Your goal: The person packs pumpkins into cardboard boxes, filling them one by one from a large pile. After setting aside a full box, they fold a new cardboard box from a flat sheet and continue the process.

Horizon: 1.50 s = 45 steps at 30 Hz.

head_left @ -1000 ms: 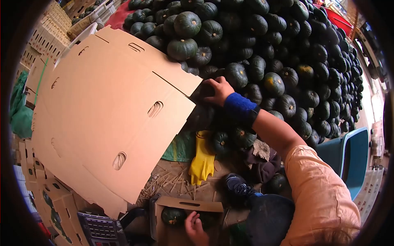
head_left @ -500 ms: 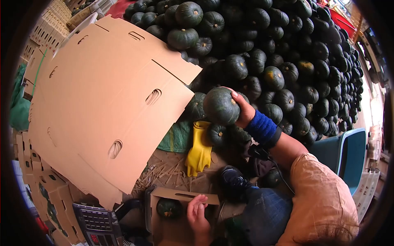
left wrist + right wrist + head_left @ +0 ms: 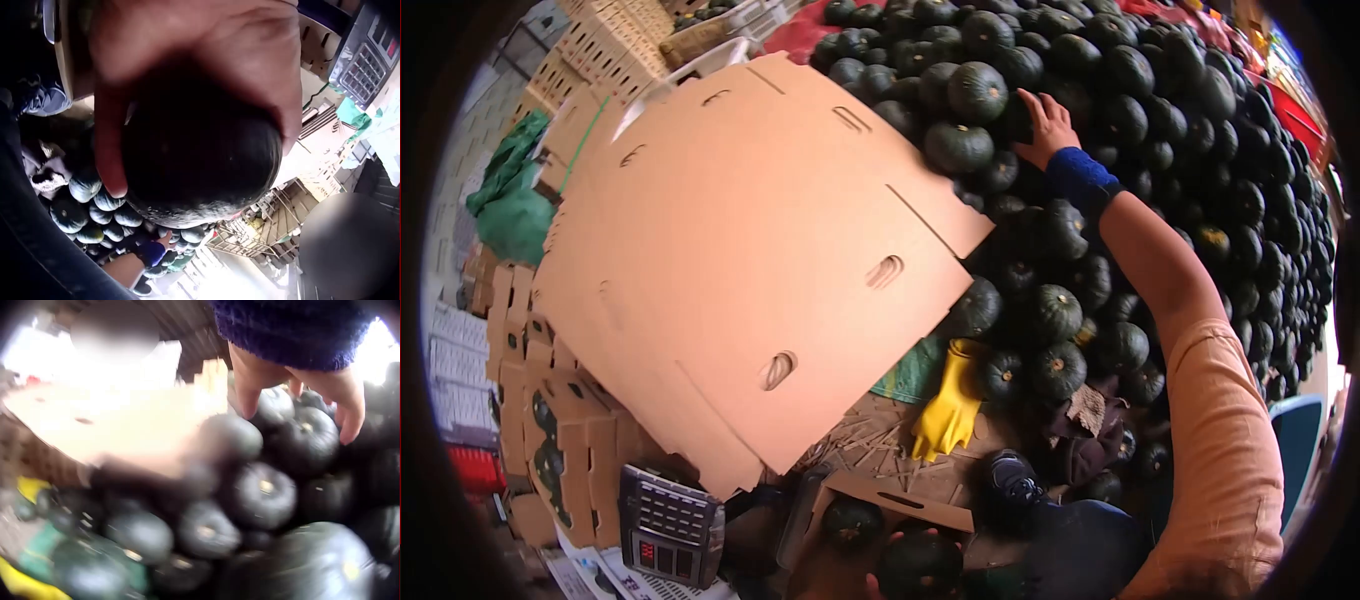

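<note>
In the left wrist view my left hand [image 3: 206, 44] grips a dark green squash [image 3: 200, 162], thumb and fingers spread round its sides. The head view has this squash [image 3: 918, 568] at the bottom edge, over an open carton [image 3: 910, 495] that holds another squash [image 3: 852, 520]; fingertips show at its rim. My right hand [image 3: 1052, 132] is over the squash pile [image 3: 1125, 120], fingers spread and slightly bent. From the right wrist, the right hand [image 3: 300, 384] reaches down over a squash [image 3: 307, 440] with its fingers apart; whether they touch it I cannot tell.
Flat cardboard sheets [image 3: 730, 240] lie left of the pile. A yellow glove [image 3: 948, 405] and a shoe [image 3: 1012, 480] are near the carton. A scale with a keypad [image 3: 670, 525] stands lower left, stacked cartons [image 3: 565, 440] behind it. A blue bin [image 3: 1295, 430] is at right.
The right hand lifted a squash from the near pile, and now is farther up the pile without it. The left hand, empty before, now holds a squash. The head view has shifted.
</note>
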Each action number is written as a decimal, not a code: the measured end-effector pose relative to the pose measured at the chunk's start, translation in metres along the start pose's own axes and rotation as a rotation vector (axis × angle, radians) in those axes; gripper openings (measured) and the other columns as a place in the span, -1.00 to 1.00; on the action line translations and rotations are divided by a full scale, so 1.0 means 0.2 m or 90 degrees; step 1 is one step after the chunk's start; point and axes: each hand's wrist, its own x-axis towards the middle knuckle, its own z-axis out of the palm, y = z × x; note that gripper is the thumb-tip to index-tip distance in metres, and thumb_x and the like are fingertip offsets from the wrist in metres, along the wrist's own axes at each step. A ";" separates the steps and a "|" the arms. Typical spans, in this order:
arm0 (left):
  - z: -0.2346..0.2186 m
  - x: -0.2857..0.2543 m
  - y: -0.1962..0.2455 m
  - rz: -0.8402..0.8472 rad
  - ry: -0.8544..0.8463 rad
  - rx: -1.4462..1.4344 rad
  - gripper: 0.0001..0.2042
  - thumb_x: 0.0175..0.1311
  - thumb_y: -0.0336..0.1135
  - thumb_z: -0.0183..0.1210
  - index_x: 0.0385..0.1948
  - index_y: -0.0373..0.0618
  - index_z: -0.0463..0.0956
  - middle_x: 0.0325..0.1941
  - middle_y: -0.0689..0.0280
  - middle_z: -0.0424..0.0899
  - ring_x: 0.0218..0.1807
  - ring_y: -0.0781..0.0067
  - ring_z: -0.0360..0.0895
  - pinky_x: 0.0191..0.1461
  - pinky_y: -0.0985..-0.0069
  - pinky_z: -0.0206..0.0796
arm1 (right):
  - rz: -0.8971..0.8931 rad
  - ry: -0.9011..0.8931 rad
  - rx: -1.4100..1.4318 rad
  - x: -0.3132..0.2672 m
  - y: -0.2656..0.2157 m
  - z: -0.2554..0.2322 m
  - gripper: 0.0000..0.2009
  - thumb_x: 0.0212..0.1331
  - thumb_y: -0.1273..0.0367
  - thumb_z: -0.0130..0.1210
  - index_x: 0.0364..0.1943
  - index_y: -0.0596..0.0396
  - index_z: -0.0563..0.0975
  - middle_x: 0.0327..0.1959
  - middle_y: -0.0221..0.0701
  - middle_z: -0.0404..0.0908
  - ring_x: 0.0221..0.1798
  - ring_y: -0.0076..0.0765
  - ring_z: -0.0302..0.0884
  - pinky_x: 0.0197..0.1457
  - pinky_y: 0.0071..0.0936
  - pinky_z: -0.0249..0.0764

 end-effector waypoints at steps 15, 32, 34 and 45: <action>0.31 0.14 0.17 -0.025 -0.074 0.341 -0.16 0.00 0.30 0.11 0.31 0.12 0.04 0.31 0.04 0.18 0.27 -0.03 0.25 0.00 -0.08 0.41 | 0.485 -0.093 1.213 -1.01 -0.07 -0.36 -0.40 0.10 0.07 0.03 0.23 -0.05 0.21 0.19 -0.18 0.32 0.21 -0.04 0.33 0.08 -0.06 0.45; 0.59 0.16 0.20 0.224 0.108 0.532 -0.34 0.27 0.04 -0.12 0.37 0.02 -0.06 0.34 0.10 0.17 0.27 0.24 0.21 0.12 0.34 0.21 | 0.513 -0.484 1.665 -1.40 -0.65 -0.46 -0.29 0.10 -0.14 -0.09 0.32 -0.19 0.13 0.40 -0.02 -0.08 0.39 0.24 0.00 0.22 0.17 0.28; 0.57 0.15 0.05 0.235 0.093 0.561 -0.11 0.11 0.07 0.13 0.38 -0.08 -0.21 0.37 0.04 0.08 0.36 0.09 0.08 0.22 0.22 0.16 | 0.297 -0.587 1.454 -1.45 -0.73 -0.61 -0.26 0.08 -0.09 0.04 0.30 -0.02 0.19 0.40 -0.03 -0.04 0.41 0.15 -0.02 0.34 0.04 0.11; -0.55 -0.43 0.18 0.312 0.320 1.260 -0.45 0.18 -0.09 0.19 0.14 -0.17 0.29 0.11 0.01 0.44 0.13 0.13 0.41 0.17 0.18 0.30 | 0.051 -0.102 0.367 -0.91 -0.22 -0.34 -0.50 -0.04 0.26 0.22 0.08 -0.03 0.45 0.02 -0.20 0.45 0.09 -0.05 0.42 0.13 -0.27 0.41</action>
